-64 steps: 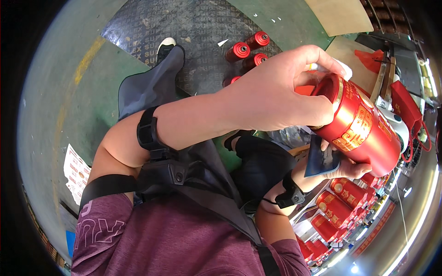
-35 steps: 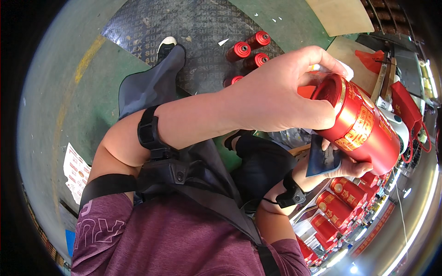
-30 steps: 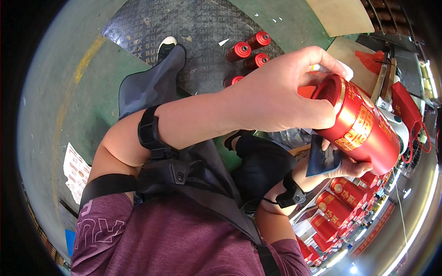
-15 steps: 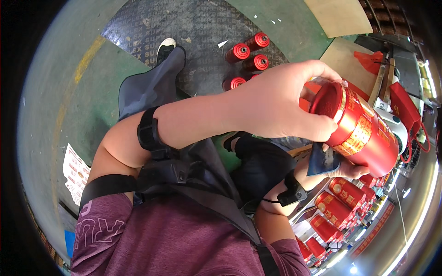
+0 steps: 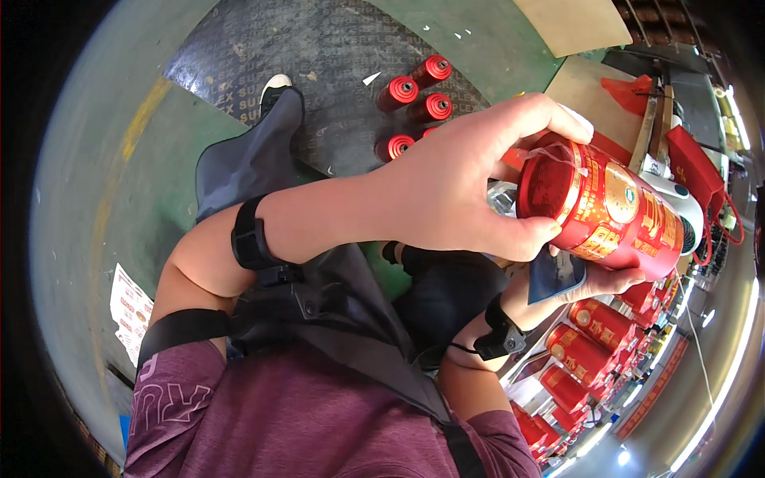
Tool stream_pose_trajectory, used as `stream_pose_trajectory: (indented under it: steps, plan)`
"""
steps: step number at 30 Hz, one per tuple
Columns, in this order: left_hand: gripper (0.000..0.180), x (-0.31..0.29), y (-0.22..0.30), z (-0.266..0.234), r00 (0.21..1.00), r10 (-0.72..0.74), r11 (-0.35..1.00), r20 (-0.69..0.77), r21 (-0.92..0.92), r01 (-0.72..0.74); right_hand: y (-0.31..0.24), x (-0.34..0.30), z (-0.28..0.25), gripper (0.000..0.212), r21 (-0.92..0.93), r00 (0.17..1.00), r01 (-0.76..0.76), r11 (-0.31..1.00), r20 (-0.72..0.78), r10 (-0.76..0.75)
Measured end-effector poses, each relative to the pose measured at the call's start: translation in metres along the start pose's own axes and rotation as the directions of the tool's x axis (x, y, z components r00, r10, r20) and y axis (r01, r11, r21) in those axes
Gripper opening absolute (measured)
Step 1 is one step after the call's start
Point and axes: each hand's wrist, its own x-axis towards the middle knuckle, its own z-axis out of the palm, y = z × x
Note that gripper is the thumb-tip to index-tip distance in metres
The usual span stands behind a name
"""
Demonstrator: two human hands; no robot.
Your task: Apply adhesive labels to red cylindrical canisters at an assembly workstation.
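A red cylindrical canister (image 5: 610,209) with gold labels lies tilted between my two hands. My left hand (image 5: 486,179) is closed on its near end, thumb on one side of the rim and fingers round the other. Underneath, my right hand (image 5: 594,284) supports the canister's body with its fingers; a dark blue cloth (image 5: 555,275) lies over part of this hand. Some clear film (image 5: 502,197) shows between my left thumb and fingers, next to the canister's rim.
Several red cylinders (image 5: 437,107) stand on a dark patterned mat (image 5: 335,48) on the floor. More red canisters (image 5: 578,354) are grouped at the lower right. A red bag (image 5: 695,163) and a white rounded device (image 5: 677,195) are beyond the held canister. A printed sheet (image 5: 130,307) lies at left.
The held canister has turned about its length, bringing a round gold label into view. It has shifted slightly left with my left hand. Both hands keep hold of it.
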Motion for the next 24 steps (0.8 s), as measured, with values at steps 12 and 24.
stream_pose_trajectory:
  steps: [12, 24]
  plan:
    - [0.019, 0.005, 0.014, -0.039, 0.966, -0.081, 0.993, -0.247, 0.069, 0.101, 0.010, 0.010, 0.000, 0.102, -0.055, 0.998, 0.024, 0.998, -0.051, -0.027]
    - [0.011, -0.001, 0.020, -0.102, 0.953, 0.265, -0.195, 0.149, 0.976, -0.098, 0.018, 0.021, -0.026, 0.112, 0.173, 0.991, -0.001, 0.985, 0.130, -0.021]
